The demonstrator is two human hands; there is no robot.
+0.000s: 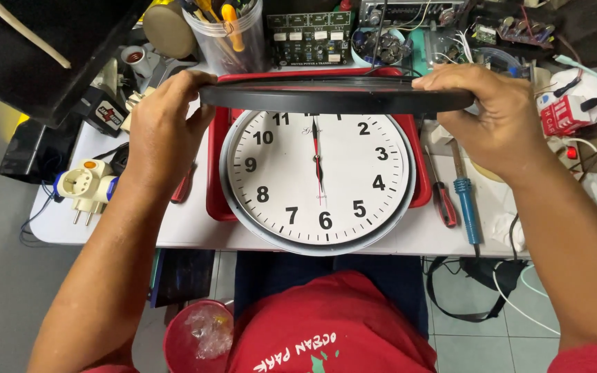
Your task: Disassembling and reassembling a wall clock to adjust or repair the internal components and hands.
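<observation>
A round white wall clock face [318, 181] with black numerals and its hands lies flat on a red tray [217, 186] on the white table. Above its far edge I hold a black round clock frame [336, 97] edge-on and level. My left hand [164, 124] grips the frame's left end and my right hand [488, 114] grips its right end. The frame hides the top of the clock face.
A red-handled screwdriver [443, 200] and a blue-handled soldering iron [466, 204] lie right of the tray. A clear tub of tools [229, 34] and a green circuit board [309, 38] stand behind. A plug adaptor [84, 183] sits left; a red bucket [198, 338] is below the table.
</observation>
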